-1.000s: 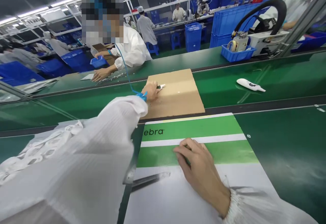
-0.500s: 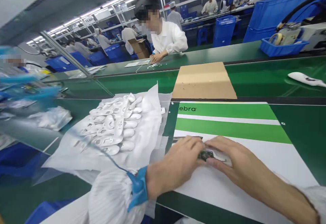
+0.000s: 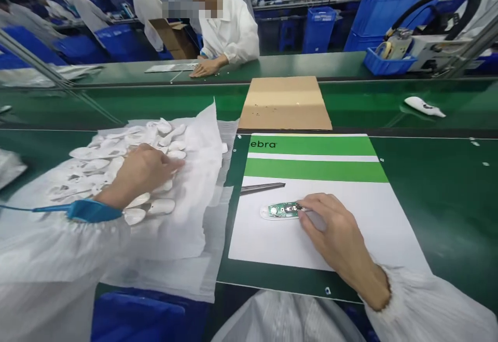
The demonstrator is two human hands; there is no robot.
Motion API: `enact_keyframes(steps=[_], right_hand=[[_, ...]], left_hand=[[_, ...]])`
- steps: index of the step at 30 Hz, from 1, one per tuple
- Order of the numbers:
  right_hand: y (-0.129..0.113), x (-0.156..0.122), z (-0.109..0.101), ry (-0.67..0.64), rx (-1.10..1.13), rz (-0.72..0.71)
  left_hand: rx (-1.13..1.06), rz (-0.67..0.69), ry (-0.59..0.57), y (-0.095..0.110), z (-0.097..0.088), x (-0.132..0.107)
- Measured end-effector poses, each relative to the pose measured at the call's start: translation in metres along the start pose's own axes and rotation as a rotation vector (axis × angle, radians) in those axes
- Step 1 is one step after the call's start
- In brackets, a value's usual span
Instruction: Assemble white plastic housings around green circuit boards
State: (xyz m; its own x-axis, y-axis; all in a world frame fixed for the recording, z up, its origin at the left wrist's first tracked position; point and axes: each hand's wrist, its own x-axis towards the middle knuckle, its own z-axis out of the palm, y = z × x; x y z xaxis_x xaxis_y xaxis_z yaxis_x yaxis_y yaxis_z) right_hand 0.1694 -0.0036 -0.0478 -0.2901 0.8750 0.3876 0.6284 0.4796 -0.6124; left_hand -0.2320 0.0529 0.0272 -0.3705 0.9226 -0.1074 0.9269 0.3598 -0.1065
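On the white sheet, my right hand (image 3: 332, 228) grips the right end of a slim white plastic casing (image 3: 264, 212) between thumb and fingers. A green circuit board (image 3: 286, 209) lies inside the casing, facing up. My left hand (image 3: 142, 171), with a blue wrist strap (image 3: 93, 211) on its wrist, is over a heap of white plastic shells (image 3: 95, 165). Its fingers reach out to the right, open, low over the shells; some fingertips are hidden. Tweezers (image 3: 262, 189) lie to the left of and beyond the casing.
The shells lie on white wrapping sheets (image 3: 190, 228). A green-and-white printed board (image 3: 311, 168) lies before me. Beyond it are brown cardboard (image 3: 286, 103), a green conveyor belt (image 3: 354, 106) and a white device (image 3: 424, 106) on it. A co-worker (image 3: 229, 25) in white works opposite.
My left hand has left the casing and moved left to the heap of shells. My right hand still grips the casing, now with the circuit board in plain sight. The view has turned left-to-right and levelled.
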Motion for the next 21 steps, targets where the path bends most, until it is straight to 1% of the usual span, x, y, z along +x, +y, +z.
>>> enact_keyframes(steps=[1, 2, 4, 6, 9, 12, 15, 18, 21], right_hand=[[-0.001, 0.000, 0.003, 0.035, 0.001, -0.011], [-0.001, 0.000, 0.005, 0.057, 0.007, -0.020], [0.000, -0.001, 0.009, 0.062, 0.033, -0.020], [0.000, -0.002, 0.010, 0.049, 0.054, 0.000], [-0.002, -0.002, 0.012, 0.061, 0.060, 0.049], [-0.007, 0.001, 0.016, 0.077, 0.037, 0.152], [-0.009, 0.003, 0.018, 0.066, 0.023, 0.242], [-0.007, -0.001, 0.013, 0.029, 0.048, 0.200], [-0.001, -0.011, 0.008, 0.019, 0.009, 0.119]], left_hand=[[0.007, -0.014, -0.003, 0.002, 0.001, 0.002], [0.008, -0.033, 0.018, 0.005, 0.001, 0.004], [0.006, -0.035, 0.097, 0.010, 0.003, 0.005], [0.005, -0.019, 0.141, 0.014, 0.005, 0.004], [0.002, -0.013, 0.137, 0.016, 0.007, 0.006], [0.016, -0.037, 0.121, 0.018, 0.007, 0.011], [0.022, 0.004, 0.080, 0.022, 0.003, 0.014], [0.045, 0.060, 0.070, 0.027, -0.002, 0.009], [0.102, 0.031, 0.117, 0.029, -0.002, 0.001]])
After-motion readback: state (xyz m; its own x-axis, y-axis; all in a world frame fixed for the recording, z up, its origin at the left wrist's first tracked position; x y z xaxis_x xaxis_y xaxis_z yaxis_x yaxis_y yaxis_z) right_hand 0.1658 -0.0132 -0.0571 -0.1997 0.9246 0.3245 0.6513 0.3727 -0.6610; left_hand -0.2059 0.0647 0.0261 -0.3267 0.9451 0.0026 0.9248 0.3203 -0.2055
